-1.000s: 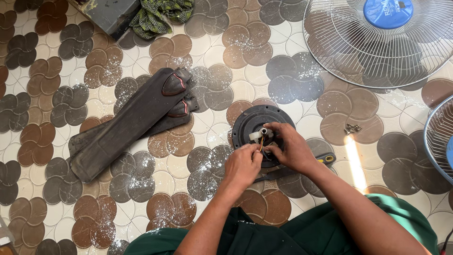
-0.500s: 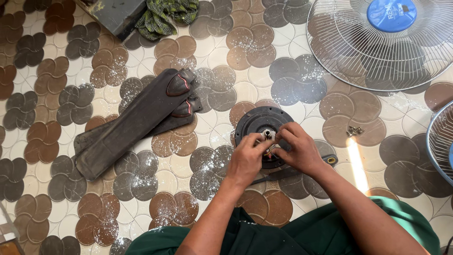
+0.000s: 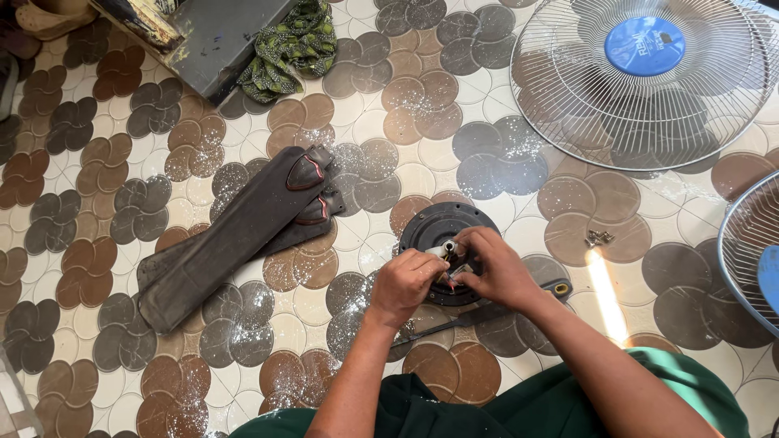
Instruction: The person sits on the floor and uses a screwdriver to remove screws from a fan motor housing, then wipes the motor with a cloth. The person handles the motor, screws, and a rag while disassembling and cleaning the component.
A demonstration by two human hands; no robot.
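Closest to the camera, above the green-clad lap, both hands meet over a round black motor housing [image 3: 445, 243] that lies flat on the patterned tile floor [image 3: 97, 243]. The left hand [image 3: 403, 284] has its fingers [image 3: 423, 261] curled together around a small pale part [image 3: 449, 251] at the centre of the housing, and the right hand [image 3: 491, 269] pinches in from the other side, fingertips closed on the same cluster of small parts and wires; exactly what each fingertip grips is hidden by the knuckles. A dark-handled screwdriver [image 3: 487, 312] lies on the floor just under the right forearm, touching or nearly touching the housing. To my eye the main risk is a slip: the pieces are tiny and pinched between two hands, so one could drop onto the busy tile pattern and be hard to find, or a thin wire could be strained by pulling. The forearm could also nudge the screwdriver. A little heap of screws [image 3: 599, 238] sits loose on the floor to the right, in no container, and could scatter if brushed. Farther left lie two dark fan blades [image 3: 235, 231], stacked. Farthest off rest a wire fan guard [image 3: 645, 77] with a blue centre cap, a second guard [image 3: 751, 247] at the right edge, a green cloth [image 3: 290, 49] and a grey box [image 3: 215, 36] whose contents cannot be seen.
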